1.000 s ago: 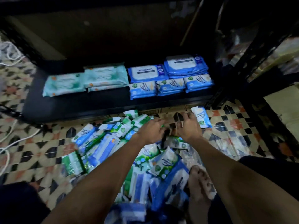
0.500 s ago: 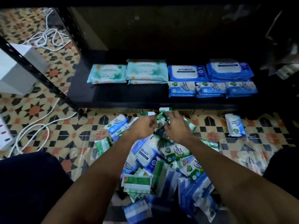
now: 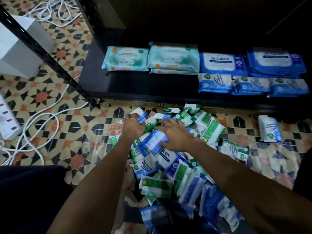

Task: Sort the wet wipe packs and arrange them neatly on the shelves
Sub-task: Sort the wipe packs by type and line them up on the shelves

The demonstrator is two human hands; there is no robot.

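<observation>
**Picking from the floor pile: one kind per grab**

Shelf (image 3: 135,86): bottom board, dark. Teal packs (image 3: 125,59) sit left of centre, one single and one stack of two. Large blue packs (image 3: 222,62) sit right of them, with a row of small blue packs (image 3: 215,82) along the front edge. The left part of the board is bare.

Floor pile (image 3: 179,168): mixed green and blue small packs, heaped and overlapping on the patterned tile, just in front of the shelf. One stray small blue pack (image 3: 269,130) lies well apart to the right.

Left hand (image 3: 133,126): fingers curled at the far edge of the pile over a blue-and-white pack (image 3: 141,115); it probably grips that pack, though the fingertips are hidden.

Right hand (image 3: 175,134): fingers spread and fairly straight, resting flat on a blue pack (image 3: 152,141) atop the heap, holding nothing.

Judgement on method: pull a single colour at a time. Steady the heap with the flat hand so neighbours do not slide. Square the edges before placing. Green packs have no row yet; the bare left part suits them.
</observation>
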